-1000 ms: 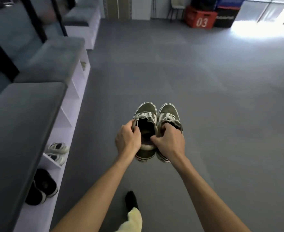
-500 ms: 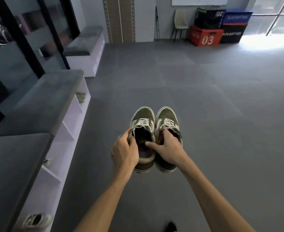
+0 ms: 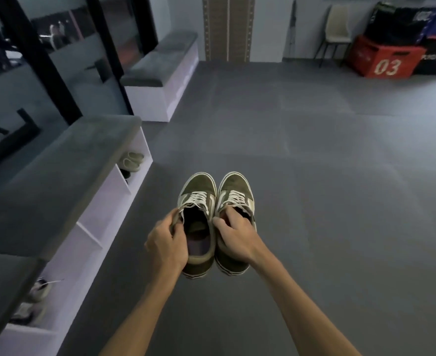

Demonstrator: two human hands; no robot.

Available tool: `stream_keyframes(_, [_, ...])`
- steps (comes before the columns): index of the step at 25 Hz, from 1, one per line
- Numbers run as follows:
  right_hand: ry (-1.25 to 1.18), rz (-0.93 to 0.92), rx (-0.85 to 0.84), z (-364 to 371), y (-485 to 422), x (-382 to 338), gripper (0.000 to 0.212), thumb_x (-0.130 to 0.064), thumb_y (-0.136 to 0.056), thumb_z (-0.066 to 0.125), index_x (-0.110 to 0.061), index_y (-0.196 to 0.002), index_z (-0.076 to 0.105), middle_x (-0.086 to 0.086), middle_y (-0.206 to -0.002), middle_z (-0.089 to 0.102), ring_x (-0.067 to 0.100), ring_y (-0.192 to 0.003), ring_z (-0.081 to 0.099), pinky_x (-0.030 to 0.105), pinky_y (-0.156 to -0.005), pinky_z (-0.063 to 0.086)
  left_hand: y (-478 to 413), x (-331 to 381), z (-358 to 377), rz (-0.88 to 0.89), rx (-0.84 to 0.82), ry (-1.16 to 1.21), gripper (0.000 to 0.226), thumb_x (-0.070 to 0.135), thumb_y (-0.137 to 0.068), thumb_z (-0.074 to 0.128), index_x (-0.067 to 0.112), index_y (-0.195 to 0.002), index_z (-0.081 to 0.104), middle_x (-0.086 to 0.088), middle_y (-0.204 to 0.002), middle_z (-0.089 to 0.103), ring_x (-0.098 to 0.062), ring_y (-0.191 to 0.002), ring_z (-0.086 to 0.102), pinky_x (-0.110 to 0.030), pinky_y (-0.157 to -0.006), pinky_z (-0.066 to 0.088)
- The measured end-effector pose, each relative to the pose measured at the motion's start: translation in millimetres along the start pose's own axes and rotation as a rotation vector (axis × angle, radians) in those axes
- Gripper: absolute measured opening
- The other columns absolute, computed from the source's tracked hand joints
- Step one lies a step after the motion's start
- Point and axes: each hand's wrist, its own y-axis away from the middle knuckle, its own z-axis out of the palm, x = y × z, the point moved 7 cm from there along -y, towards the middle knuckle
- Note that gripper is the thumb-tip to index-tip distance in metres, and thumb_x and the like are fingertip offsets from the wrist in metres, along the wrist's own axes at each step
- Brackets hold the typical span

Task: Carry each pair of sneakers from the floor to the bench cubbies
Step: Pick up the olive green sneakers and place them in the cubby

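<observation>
I carry a pair of olive-green sneakers with white laces side by side above the grey floor. My left hand point(image 3: 166, 249) grips the collar of the left sneaker point(image 3: 197, 191). My right hand point(image 3: 234, 236) has fingers curled into the opening of the right sneaker point(image 3: 236, 188). The white bench point(image 3: 104, 209) with a grey cushioned top and open cubbies runs along my left. A pale pair point(image 3: 132, 160) sits in its far cubby and a light sneaker point(image 3: 38, 291) in a near one.
A second cushioned bench point(image 3: 165, 73) stands farther along the left wall below mirrors. A red box marked 03 point(image 3: 386, 60), dark boxes and a chair point(image 3: 336, 29) are at the back right. Grey mat floor point(image 3: 327, 176) stretches ahead and right.
I have walked forward along the benches with the sneakers held in both hands. The cubbies with the black and white pairs slid behind me, and the far wall came closer.
</observation>
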Motion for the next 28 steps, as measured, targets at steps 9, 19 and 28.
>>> stream_keyframes(9, [0.237,0.109,0.214,-96,-357,23,0.039,-0.052,-0.062,0.071,-0.023,-0.080,0.051,-0.006,-0.079,0.060,0.019,-0.076,0.058,0.041,-0.073,0.051,-299,91,201,-0.026,-0.090,0.025,0.037,0.025,-0.098,0.049,0.029,-0.133,0.061,-0.002,-0.114,0.066,-0.026,-0.108,0.060,-0.035,-0.095,0.042])
stream_keyframes(19, [0.108,0.141,0.297,-213,-751,23,0.048,-0.054,-0.062,0.079,-0.020,-0.078,0.049,-0.004,-0.076,0.058,0.018,-0.073,0.055,0.038,-0.066,0.048,-655,225,392,0.063,-0.131,-0.007,0.036,0.022,-0.098,0.051,0.031,-0.131,0.062,0.006,-0.115,0.067,-0.020,-0.109,0.061,-0.035,-0.096,0.043])
stream_keyframes(28, [0.128,-0.023,0.133,-305,-1139,-20,0.043,-0.052,-0.067,0.074,-0.021,-0.085,0.049,-0.009,-0.081,0.057,0.015,-0.076,0.053,0.031,-0.064,0.036,-983,339,537,0.001,0.028,-0.027,0.034,0.025,-0.099,0.051,0.029,-0.130,0.063,-0.003,-0.116,0.071,-0.027,-0.104,0.063,-0.041,-0.090,0.050])
